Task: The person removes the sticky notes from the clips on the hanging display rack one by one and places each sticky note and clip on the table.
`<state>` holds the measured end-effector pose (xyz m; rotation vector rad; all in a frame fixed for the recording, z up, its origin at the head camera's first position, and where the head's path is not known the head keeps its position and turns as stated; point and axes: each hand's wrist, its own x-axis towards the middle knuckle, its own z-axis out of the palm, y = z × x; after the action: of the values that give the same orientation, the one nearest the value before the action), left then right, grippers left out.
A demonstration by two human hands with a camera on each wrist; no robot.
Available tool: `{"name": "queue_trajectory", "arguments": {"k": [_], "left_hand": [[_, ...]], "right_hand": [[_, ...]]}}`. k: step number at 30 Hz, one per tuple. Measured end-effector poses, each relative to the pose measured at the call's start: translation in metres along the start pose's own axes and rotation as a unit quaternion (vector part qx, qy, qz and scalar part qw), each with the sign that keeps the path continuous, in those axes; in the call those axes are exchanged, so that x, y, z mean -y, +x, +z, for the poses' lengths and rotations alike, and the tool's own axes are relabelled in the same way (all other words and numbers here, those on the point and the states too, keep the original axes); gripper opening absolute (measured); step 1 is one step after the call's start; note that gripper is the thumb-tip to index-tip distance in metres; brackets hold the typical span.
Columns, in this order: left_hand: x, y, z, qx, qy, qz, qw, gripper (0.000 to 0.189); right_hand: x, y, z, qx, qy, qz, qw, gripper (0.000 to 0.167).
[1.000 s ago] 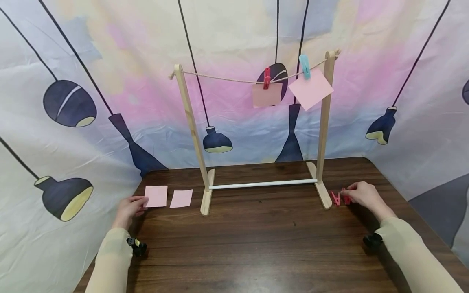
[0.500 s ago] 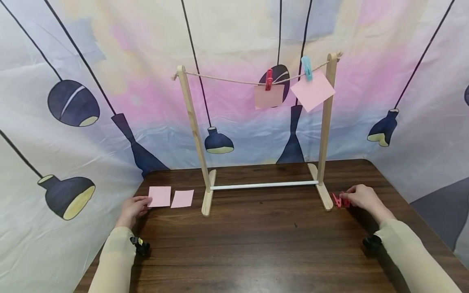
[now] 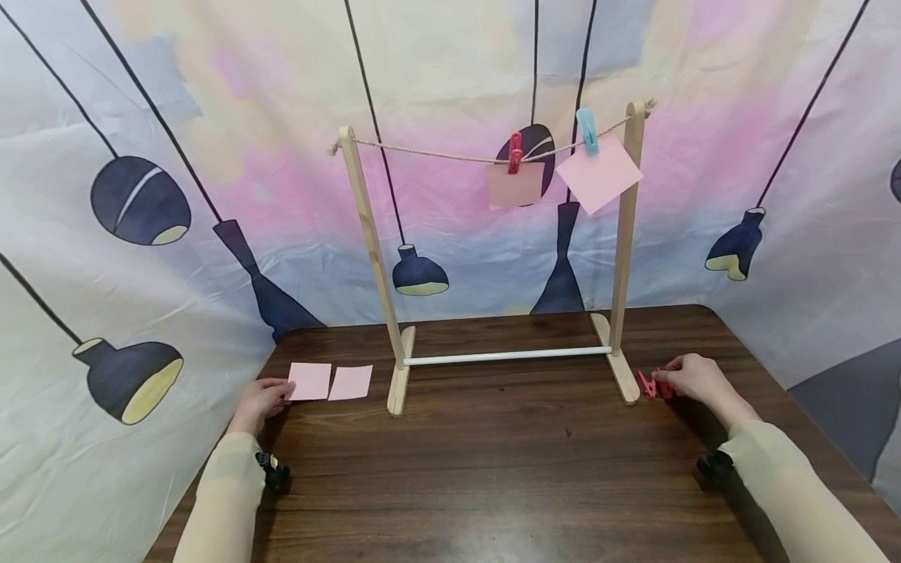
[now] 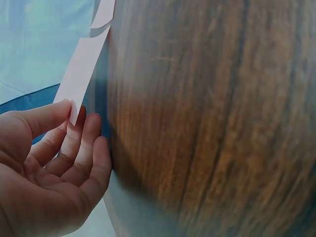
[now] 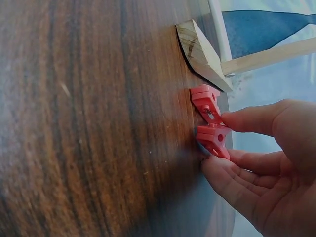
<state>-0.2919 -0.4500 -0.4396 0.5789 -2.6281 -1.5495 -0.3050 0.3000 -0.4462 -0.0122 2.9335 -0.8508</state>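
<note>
My left hand pinches the left edge of a pink paper note between thumb and fingers. In the left wrist view that note slants up from the fingertips, its near corner curled. A second pink note lies just to its right on the table. On the right side, my right hand holds a red clothespin at the tabletop, thumb on one side and fingers on the other. Another red clothespin lies right against it, close to the thumb tip.
A wooden stand with a white crossbar stands between the hands. From its sagging string hang two pink notes, one under a red clothespin, one under a blue clothespin. A patterned cloth hangs behind the brown table.
My left hand has moved a little right with its note, narrowing the gap to the second note. The right hand stays at the clothespins, with the two now slightly closer together.
</note>
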Motion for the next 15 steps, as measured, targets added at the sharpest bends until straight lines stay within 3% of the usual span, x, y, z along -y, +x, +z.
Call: {"name": "queue_trajectory", "arguments": {"k": [9,15], "left_hand": [[0.0029,0.0006,0.0017,-0.011,0.024,0.009,0.9996,0.042],[0.0025,-0.0011,0.0026,-0.012,0.025,0.016,0.9995,0.041]], "right_hand": [[0.0011,-0.0029,-0.0014,0.002,0.002,0.000,1.0000,0.044],[-0.0006,-0.0035,-0.0006,0.002,0.004,0.003,1.0000,0.050]]}}
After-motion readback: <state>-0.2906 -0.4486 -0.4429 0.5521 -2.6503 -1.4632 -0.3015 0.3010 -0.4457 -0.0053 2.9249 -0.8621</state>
